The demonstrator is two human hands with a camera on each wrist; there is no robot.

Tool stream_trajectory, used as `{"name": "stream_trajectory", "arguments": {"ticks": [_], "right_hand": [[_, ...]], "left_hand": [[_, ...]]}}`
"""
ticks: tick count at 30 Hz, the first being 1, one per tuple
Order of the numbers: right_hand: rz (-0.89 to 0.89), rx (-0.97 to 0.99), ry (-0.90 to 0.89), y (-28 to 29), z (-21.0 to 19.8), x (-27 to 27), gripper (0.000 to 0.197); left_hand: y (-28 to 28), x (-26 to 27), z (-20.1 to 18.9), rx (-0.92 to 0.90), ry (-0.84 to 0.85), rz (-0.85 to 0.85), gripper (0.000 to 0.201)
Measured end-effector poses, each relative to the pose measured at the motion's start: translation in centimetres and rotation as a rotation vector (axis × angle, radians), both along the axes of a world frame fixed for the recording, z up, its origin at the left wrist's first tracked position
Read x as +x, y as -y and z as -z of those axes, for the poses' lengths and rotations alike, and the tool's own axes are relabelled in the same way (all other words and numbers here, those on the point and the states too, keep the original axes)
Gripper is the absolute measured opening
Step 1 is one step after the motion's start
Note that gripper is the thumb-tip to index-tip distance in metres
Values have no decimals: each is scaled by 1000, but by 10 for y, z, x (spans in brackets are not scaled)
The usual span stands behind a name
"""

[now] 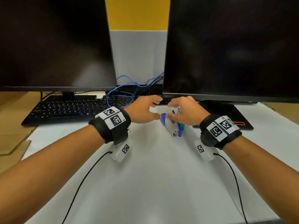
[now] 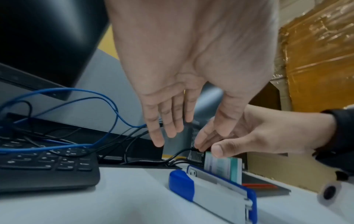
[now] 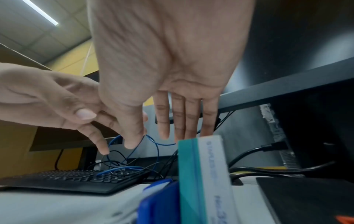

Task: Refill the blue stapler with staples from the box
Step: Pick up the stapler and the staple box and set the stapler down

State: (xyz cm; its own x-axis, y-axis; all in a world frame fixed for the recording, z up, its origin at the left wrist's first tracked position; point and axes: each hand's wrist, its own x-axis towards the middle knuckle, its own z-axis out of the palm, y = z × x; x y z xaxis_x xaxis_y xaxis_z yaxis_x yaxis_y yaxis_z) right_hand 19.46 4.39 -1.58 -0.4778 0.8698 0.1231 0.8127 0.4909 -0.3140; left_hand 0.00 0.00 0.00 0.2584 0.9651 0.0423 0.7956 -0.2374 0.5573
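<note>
Lying on the white desk mat just in front of the right-hand monitor, the blue stapler looks closed or nearly so from the left wrist view: its blue cap and pale body run flat along the mat, and I can see no strip of staples out anywhere. In the head view its front end seems to be tipped up a little between the two hands, though the fingers hide too much for me to say whether the top has been swung open. The staple box, teal and white, stands right behind the stapler, touching or all but touching it, and it looks shut. The left hand hovers over the stapler's nose with fingers spread and relaxed, its thumb near the blue tip; it grips nothing that I can make out. The right hand hangs over the box and the stapler's back end, fingers straight, thumb close to the box top, also holding nothing. I would judge the job barely begun: opening the stapler, taking staples from the box, loading and closing all remain. A keyboard and tangled blue cable sit off to the left.
</note>
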Motion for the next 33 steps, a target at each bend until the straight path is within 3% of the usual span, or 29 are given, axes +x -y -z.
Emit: {"name": "stream_trajectory", "arguments": {"ticks": [6, 20, 27, 30, 33], "right_hand": [[103, 5, 1, 4, 13, 22, 42], [65, -1, -46, 8, 15, 53, 41], [19, -23, 68, 10, 1, 56, 39], [14, -43, 93, 10, -1, 59, 38], [0, -52, 118, 12, -4, 59, 38]], "left_hand": [[-7, 27, 12, -61, -192, 43, 70], [-14, 63, 43, -28, -342, 69, 74], [-3, 66, 37, -64, -331, 83, 50], [7, 55, 33, -65, -313, 122, 26], [23, 38, 33, -85, -357, 208, 25]]}}
